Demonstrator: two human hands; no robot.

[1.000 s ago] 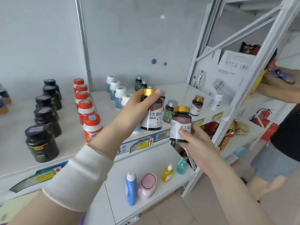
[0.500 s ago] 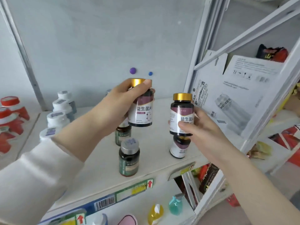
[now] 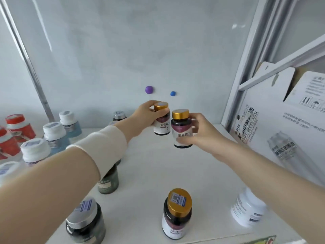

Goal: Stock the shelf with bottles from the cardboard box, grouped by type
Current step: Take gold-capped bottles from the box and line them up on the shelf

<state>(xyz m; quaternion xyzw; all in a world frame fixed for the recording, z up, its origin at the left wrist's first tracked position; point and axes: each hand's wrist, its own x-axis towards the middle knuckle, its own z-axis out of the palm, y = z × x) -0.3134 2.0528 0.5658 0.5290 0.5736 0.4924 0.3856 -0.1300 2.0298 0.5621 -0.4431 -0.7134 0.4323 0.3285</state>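
My left hand (image 3: pixel 146 114) grips a gold-capped dark bottle (image 3: pixel 162 124) by its shoulder, deep over the white shelf (image 3: pixel 151 166) near the back wall. My right hand (image 3: pixel 198 131) holds a second gold-capped bottle (image 3: pixel 182 128) of the same kind just right of it and slightly nearer; the two bottles almost touch. I cannot tell whether either bottle's base rests on the shelf. A third gold-capped bottle (image 3: pixel 176 213) stands at the shelf's front. The white cardboard box (image 3: pixel 288 127) stands at the right, behind the shelf post.
Silver-capped dark green bottles (image 3: pixel 86 224) line up under my left arm toward the back. White-capped blue bottles (image 3: pixel 54 136) and red-capped bottles (image 3: pixel 19 127) stand at the left. A white bottle (image 3: pixel 249 208) sits at the front right. Two magnets (image 3: pixel 149 89) stick to the back wall.
Both hands have reached further back over the shelf with their bottles and lowered them toward its surface. The view has moved closer to the shelf.
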